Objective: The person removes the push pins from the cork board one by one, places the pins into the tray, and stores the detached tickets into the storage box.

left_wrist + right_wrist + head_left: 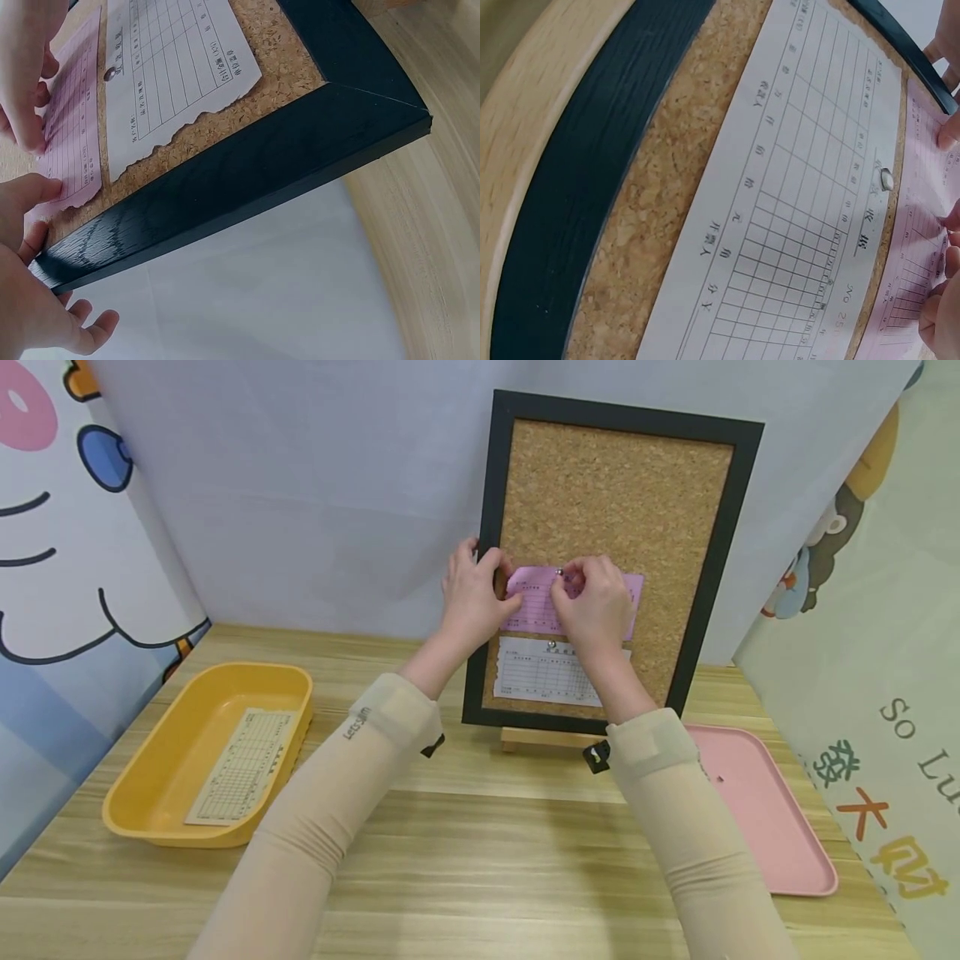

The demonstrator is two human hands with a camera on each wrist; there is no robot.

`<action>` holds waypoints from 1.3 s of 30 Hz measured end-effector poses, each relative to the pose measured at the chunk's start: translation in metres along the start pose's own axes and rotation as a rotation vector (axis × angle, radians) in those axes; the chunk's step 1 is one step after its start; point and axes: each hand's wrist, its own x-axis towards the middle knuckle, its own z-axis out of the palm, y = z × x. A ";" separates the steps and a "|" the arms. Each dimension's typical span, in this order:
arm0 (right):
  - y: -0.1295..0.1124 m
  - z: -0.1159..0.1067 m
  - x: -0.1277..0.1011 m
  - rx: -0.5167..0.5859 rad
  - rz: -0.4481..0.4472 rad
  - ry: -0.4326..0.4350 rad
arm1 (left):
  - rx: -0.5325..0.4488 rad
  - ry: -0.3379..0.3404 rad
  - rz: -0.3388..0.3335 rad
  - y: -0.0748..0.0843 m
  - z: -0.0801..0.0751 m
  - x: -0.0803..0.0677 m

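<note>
A black-framed cork board stands upright on a small wooden easel. A pink slip lies on the cork above a white printed form, which a silver pin holds. My left hand grips the board's left frame edge, fingers behind it and thumb pressing the pink slip. My right hand has its curled fingertips on a silver pushpin at the slip's top middle.
A yellow tray at the left holds one printed sheet. A flat pink tray lies at the right, partly under my right sleeve. Printed backdrops close in the wooden table behind and at both sides.
</note>
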 end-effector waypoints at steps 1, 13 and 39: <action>0.000 0.000 0.000 -0.003 -0.002 0.001 | -0.001 0.000 0.000 0.000 0.000 0.000; -0.001 0.002 0.004 -0.033 -0.079 0.019 | -0.070 0.048 0.008 -0.004 0.002 -0.003; 0.004 0.002 0.010 -0.045 -0.231 0.002 | -0.088 0.014 -0.013 -0.002 -0.001 0.000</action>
